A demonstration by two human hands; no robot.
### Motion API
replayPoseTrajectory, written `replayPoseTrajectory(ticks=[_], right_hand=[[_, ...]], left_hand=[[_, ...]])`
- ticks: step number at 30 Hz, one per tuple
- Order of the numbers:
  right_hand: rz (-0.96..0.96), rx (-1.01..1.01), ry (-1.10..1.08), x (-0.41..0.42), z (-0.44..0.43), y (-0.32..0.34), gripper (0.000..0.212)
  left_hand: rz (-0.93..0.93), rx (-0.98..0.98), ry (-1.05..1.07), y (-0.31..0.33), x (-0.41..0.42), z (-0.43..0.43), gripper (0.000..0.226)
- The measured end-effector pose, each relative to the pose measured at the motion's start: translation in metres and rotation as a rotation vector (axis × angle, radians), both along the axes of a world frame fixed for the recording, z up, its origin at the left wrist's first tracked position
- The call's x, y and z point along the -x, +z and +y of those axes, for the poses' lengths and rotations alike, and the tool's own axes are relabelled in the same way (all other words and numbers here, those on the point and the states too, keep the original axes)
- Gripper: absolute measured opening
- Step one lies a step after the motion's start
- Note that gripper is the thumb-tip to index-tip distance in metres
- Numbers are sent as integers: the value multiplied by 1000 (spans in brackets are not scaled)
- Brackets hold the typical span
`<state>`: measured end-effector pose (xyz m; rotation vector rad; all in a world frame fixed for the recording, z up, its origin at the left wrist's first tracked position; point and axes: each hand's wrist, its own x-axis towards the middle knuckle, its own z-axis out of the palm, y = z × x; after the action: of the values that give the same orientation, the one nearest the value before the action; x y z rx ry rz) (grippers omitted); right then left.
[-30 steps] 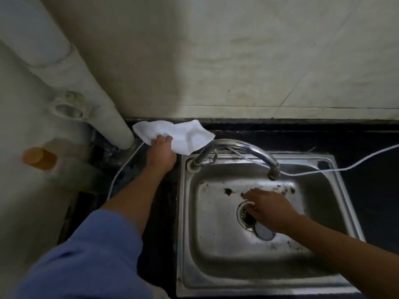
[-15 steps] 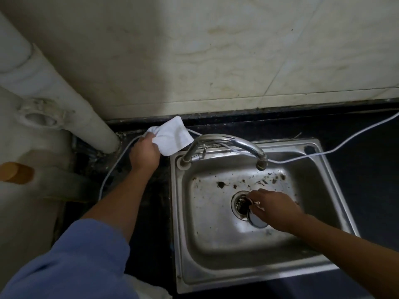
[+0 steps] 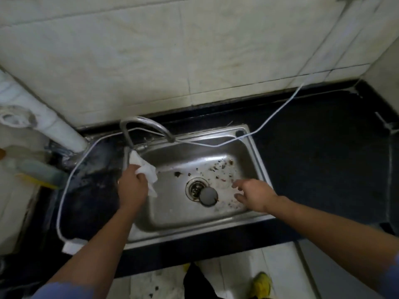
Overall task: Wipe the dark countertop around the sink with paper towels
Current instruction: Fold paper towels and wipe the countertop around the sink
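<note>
Lying dark and wet-streaked at left: counter [image 3: 95,175], with a white cable [image 3: 64,190] looping across it. Gripping a crumpled paper towel [image 3: 145,170] in the left hand [image 3: 132,187], fingers curled round it, at the left rim of the sink [image 3: 194,230], just below the faucet [image 3: 149,124] base. Judging the step as wiping along the sink's left edge. Holding in the basin: scattered dark debris [image 3: 218,167], a drain [image 3: 194,187], and a round stopper [image 3: 208,195] lying partly over it. Hovering over the basin's right side: right hand [image 3: 252,194], fingers spread, holding nothing. Calling next for carrying the towel onto the counter strip and skirting the cable.
</note>
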<state>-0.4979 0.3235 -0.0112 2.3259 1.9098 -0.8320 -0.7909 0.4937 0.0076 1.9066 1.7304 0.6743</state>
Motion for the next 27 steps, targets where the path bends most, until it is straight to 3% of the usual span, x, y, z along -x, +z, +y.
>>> replayPoseTrajectory(ticks=[11, 22, 27], right_hand=[[-90, -31, -202, -155, -143, 24, 37], [-115, 7, -467, -253, -187, 18, 34], [-92, 62, -554, -278, -191, 2, 34]], left_hand=[[-10, 70, -410, 2, -211, -140, 21], [-110, 62, -800, 9, -399, -160, 22], [110, 71, -955, -26, -423, -165, 21]])
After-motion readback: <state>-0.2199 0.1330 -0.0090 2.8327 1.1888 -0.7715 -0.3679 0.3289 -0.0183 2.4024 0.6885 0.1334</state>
